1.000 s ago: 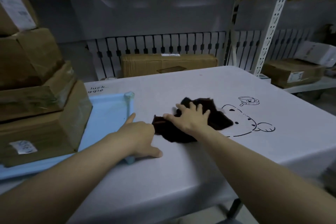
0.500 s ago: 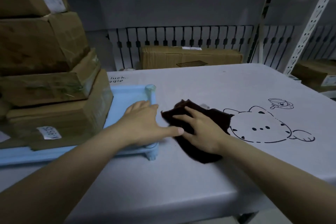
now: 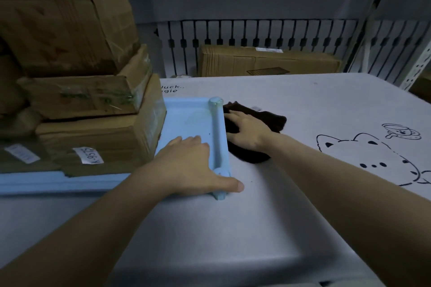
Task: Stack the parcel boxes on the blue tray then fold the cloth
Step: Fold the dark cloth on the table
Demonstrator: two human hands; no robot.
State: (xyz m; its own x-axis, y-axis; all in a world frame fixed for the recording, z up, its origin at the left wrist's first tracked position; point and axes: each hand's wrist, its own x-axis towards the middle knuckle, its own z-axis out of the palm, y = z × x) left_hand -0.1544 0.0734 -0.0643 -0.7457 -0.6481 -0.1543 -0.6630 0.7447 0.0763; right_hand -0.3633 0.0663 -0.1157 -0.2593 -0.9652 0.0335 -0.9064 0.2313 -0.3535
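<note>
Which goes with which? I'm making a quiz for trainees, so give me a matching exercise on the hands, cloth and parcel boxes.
Things:
1. left hand
2. right hand
3. dark cloth
4. parcel boxes

Places:
A. stacked on the blue tray
B. flat on the cloth
C. on the tray's near right corner
D. on the table, against the tray's right rim

Pairs: 1-C, 2-B, 3-D, 4-A

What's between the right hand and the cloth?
Nothing visible. The right hand lies flat on the dark cloth, which sits against the blue tray. The left hand rests on the tray's near corner.
</note>
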